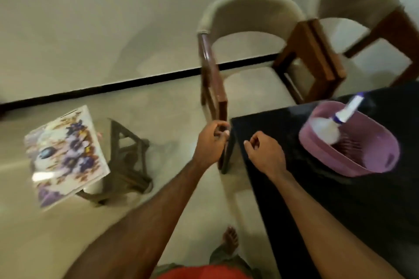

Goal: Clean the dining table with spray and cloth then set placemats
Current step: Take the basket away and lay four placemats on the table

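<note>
The black dining table (340, 199) fills the lower right. A pink basket (367, 161) stands on it and holds a white spray bottle (328, 131) with a blue-and-white nozzle. No cloth shows. A stack of floral placemats (65, 154) lies on a small wooden stool (129, 161) at the left. My left hand (212, 140) is at the table's corner, its fingers curled in front of the near chair's wooden arm post (213, 79); blur hides whether they grip it. My right hand (265, 152) hovers over the table's left edge with curled fingers and holds nothing.
Two cream upholstered chairs with wooden frames stand at the table's far side, the nearer chair (249, 36) and the farther chair (362, 7). Pale floor (170, 108) lies between the stool and the table. My bare foot (230, 238) is on the floor below.
</note>
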